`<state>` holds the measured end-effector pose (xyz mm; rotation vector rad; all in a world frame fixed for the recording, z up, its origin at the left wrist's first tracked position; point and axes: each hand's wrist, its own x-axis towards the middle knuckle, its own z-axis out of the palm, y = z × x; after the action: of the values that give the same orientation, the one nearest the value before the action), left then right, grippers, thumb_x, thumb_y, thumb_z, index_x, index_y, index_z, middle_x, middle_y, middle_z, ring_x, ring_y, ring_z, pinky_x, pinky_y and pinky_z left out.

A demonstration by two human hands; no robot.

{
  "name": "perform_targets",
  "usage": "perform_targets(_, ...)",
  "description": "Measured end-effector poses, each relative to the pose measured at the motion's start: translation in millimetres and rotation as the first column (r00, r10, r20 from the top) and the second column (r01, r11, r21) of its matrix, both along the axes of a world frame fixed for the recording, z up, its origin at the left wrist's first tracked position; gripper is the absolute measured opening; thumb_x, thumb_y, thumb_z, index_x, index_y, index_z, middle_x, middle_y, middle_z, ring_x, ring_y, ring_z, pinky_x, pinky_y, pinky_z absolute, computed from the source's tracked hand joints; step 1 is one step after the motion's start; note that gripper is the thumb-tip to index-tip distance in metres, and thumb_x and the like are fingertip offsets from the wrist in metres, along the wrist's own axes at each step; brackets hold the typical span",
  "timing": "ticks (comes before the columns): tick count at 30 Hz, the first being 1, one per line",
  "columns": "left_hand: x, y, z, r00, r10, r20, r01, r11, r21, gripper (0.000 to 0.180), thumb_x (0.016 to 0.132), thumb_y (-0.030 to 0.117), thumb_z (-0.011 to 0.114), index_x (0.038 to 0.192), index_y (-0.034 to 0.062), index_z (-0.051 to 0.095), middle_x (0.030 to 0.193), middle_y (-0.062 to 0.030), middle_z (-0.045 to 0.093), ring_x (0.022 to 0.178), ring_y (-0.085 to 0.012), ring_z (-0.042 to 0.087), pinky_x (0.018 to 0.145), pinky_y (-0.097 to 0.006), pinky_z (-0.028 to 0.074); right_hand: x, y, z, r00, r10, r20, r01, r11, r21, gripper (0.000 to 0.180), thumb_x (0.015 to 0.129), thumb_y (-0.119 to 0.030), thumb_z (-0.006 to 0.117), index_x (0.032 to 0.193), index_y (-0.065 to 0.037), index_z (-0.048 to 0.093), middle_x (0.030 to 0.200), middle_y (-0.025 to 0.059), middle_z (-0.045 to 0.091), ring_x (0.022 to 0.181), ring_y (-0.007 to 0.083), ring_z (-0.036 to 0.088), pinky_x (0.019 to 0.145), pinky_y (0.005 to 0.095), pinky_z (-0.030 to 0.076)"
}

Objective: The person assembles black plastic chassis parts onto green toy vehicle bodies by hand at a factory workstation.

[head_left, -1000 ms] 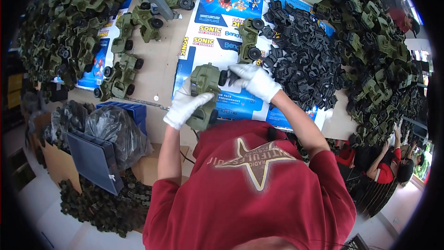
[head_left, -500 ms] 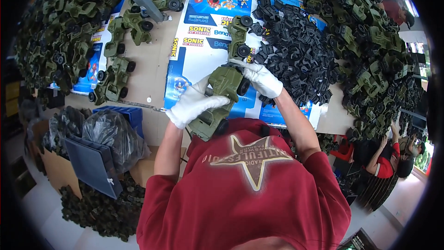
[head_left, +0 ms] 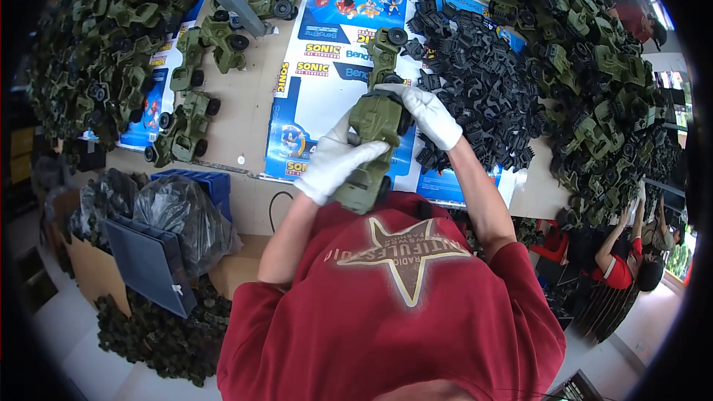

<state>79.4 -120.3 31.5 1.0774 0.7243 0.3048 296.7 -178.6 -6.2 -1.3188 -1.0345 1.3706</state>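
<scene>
Truck (head_left: 377,120) gripped from left by left hand (head_left: 336,166), apparently for steadying; far end grasped by right hand (head_left: 431,114); black parts (head_left: 486,78) heaped right, presumably for easy reach.

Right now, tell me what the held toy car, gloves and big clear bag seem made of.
Toy car: probably moulded plastic, dull olive green, with crisp edges. Gloves: seemingly fabric, matte white, with no glossy highlights. Big clear bag: likely plastic film, crinkled with shiny highlights.

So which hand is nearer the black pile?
Right. The right hand is by the left edge of the black pile; the left hand is farther left, holding a green truck.
</scene>
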Motion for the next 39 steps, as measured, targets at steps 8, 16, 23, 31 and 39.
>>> perform_targets(8,21,-4,-30,0.945,0.070,0.319,-0.105,0.990,0.093,0.099,0.079,0.046,0.080,0.150,-0.0025,0.030,0.143,-0.0116,0.046,0.131,-0.0187,0.044,0.108,-0.033,0.037,-21,-11,-13,0.962,-0.161,0.222,0.138,0.983,0.117,0.037,0.102,-0.025,0.045,0.118,0.000,0.066,0.117,0.0148,0.066,0.112,0.0248,0.060,0.102,0.0332,0.041)
perform_targets(16,33,2,-77,0.874,0.158,0.460,-0.265,0.948,0.178,0.097,0.064,0.059,0.085,0.130,-0.0032,0.051,0.122,-0.0102,0.060,0.113,-0.0195,0.058,0.101,-0.034,0.045,-35,-16,27,0.779,-0.213,0.590,0.000,0.941,0.339,0.078,0.063,-0.035,0.082,0.129,-0.003,0.054,0.116,0.0194,0.062,0.112,0.0390,0.057,0.100,0.0439,0.044)
perform_targets(23,2,-9,-65,0.947,0.231,0.221,-0.307,0.852,0.424,0.087,0.074,0.065,0.075,0.124,-0.0030,0.054,0.117,-0.0144,0.063,0.106,-0.0214,0.062,0.094,-0.033,0.049,-57,-13,7,0.790,-0.267,0.552,-0.022,0.887,0.461,0.059,0.067,-0.020,0.081,0.119,-0.003,0.058,0.111,0.0183,0.064,0.102,0.0381,0.061,0.089,0.0438,0.049)
perform_targets(31,-19,69,-97,0.883,0.459,0.101,-0.469,0.849,0.242,0.064,0.089,0.028,0.072,0.139,-0.0009,0.044,0.126,-0.0175,0.053,0.120,-0.0229,0.050,0.107,-0.038,0.039,120,-62,-29,0.221,-0.727,0.650,0.511,0.654,0.557,0.029,0.093,-0.022,0.064,0.115,-0.002,0.067,0.117,0.0153,0.066,0.111,0.0237,0.061,0.100,0.0350,0.046)
perform_targets(39,-88,265,-108,0.337,0.847,-0.411,-0.214,0.494,0.843,0.099,0.069,0.049,0.084,0.141,-0.0052,0.041,0.131,-0.0260,0.058,0.122,-0.0363,0.056,0.103,-0.041,0.043,250,-127,125,0.090,-0.954,-0.287,0.965,0.013,0.262,0.070,0.097,-0.047,0.055,0.146,-0.001,0.035,0.145,0.0241,0.040,0.134,0.0394,0.041,0.110,0.0518,0.040)
